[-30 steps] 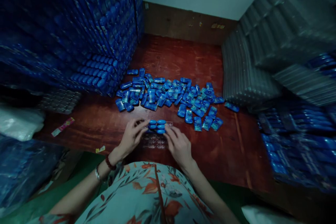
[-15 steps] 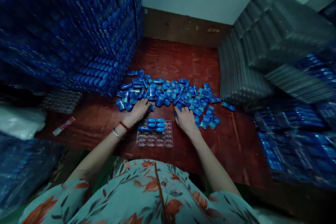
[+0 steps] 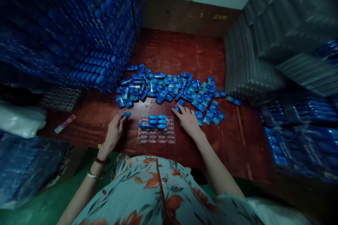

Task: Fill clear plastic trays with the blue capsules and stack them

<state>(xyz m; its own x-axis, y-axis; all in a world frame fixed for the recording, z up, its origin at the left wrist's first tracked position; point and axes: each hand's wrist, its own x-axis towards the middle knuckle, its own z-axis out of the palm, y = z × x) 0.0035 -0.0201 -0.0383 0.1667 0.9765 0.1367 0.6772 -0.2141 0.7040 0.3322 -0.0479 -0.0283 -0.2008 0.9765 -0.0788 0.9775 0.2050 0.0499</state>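
Two hands at a clear blister tray (image 3: 156, 135) on the red table (image 3: 105, 119).
Left hand (image 3: 114, 133) pinches a blue pack (image 3: 126, 114) at the tray's 9 o'clock; right hand (image 3: 188, 119), fingers spread, touches the loose blue pile (image 3: 169, 89) at 1 o'clock.

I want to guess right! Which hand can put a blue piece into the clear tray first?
Probably the left hand: its fingers already pinch a blue piece right beside the clear tray. The right hand lies flat at the edge of the loose blue pile, seemingly not gripping one yet.
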